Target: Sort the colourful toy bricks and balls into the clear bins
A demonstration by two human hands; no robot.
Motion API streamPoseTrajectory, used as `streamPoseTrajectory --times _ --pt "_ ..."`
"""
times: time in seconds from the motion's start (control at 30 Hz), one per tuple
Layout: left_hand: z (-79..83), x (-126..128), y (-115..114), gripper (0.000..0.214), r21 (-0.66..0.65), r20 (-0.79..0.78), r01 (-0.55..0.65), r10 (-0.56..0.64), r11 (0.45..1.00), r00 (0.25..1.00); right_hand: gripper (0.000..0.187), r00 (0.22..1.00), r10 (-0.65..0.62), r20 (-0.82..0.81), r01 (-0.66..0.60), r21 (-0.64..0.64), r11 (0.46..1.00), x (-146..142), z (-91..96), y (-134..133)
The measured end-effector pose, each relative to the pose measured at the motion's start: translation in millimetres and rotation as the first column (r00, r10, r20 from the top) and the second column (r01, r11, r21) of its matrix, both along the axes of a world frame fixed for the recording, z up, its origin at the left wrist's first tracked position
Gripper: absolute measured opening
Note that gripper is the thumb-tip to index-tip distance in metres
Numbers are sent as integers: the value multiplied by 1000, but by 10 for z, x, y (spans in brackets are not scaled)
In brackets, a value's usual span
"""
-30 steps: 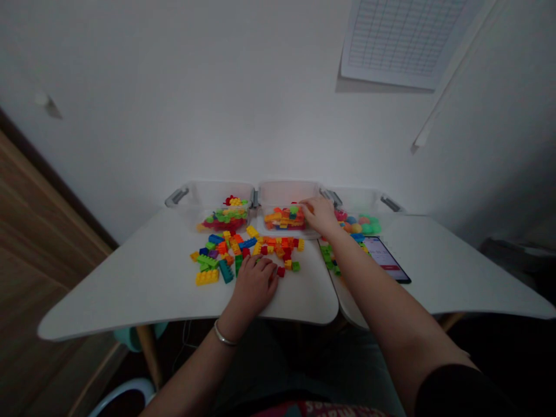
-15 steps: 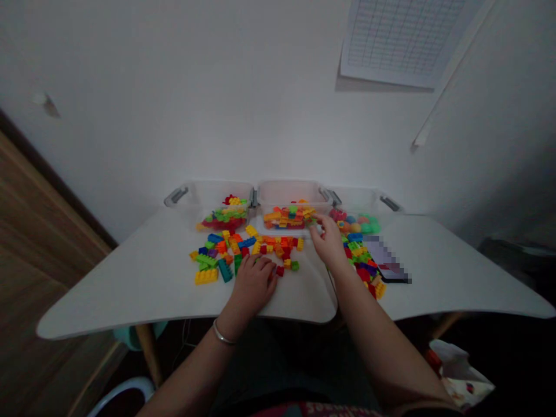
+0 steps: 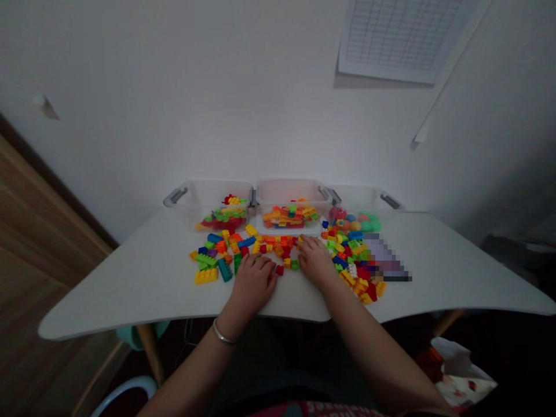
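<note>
My left hand rests on the white table at the near side of a pile of toy building bricks. Its fingers are slightly bent and apart, the tips over bricks, with a small red brick just off to the right. My right hand lies palm down at the pile's right end, fingers stretched forward. Its fingertips touch or cover a yellow brick; I see no grip on it. A green brick lies beside its thumb. Beyond the hands stands a clear bin part filled with bricks.
A left clear bin holds flower-like pieces, a right bin round ones. More loose bricks lie right of my right hand, beside a blurred flat tablet-like object. The white table meets the wall behind.
My right hand has drawn back from the middle bin's right front corner, down and left to the brick pile. Bricks it covered now show. My left hand stays put.
</note>
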State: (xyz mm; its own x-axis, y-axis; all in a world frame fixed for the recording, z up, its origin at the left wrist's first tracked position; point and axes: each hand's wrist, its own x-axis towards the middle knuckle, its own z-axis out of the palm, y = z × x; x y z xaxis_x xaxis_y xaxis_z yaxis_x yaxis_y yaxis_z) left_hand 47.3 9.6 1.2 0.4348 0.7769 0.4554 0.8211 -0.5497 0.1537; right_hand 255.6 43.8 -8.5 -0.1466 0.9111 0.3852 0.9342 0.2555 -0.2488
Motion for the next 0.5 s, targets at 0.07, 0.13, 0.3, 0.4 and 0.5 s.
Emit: streamPoseTrajectory --times 0.07,0.13,0.3,0.4,0.5 --pt "0 0 3 21 -1 1 0 0 1000 1000 43 1000 -12 -1 12 -17 1000 -5 13 -8" --pt "-2 0 7 21 -3 2 0 0 1000 1000 41 1000 -22 -14 22 -17 1000 -9 30 -16" --pt "-8 -3 12 21 -1 -6 2 -2 1000 1000 25 996 -84 -43 84 -1 996 -21 88 -48" --pt "-4 -4 9 21 5 -3 4 -4 1000 1000 21 987 -157 -41 158 6 987 -25 104 -65" --pt "7 -3 4 21 -1 -8 7 -7 1000 1000 32 978 -206 -29 206 12 978 -24 96 -71"
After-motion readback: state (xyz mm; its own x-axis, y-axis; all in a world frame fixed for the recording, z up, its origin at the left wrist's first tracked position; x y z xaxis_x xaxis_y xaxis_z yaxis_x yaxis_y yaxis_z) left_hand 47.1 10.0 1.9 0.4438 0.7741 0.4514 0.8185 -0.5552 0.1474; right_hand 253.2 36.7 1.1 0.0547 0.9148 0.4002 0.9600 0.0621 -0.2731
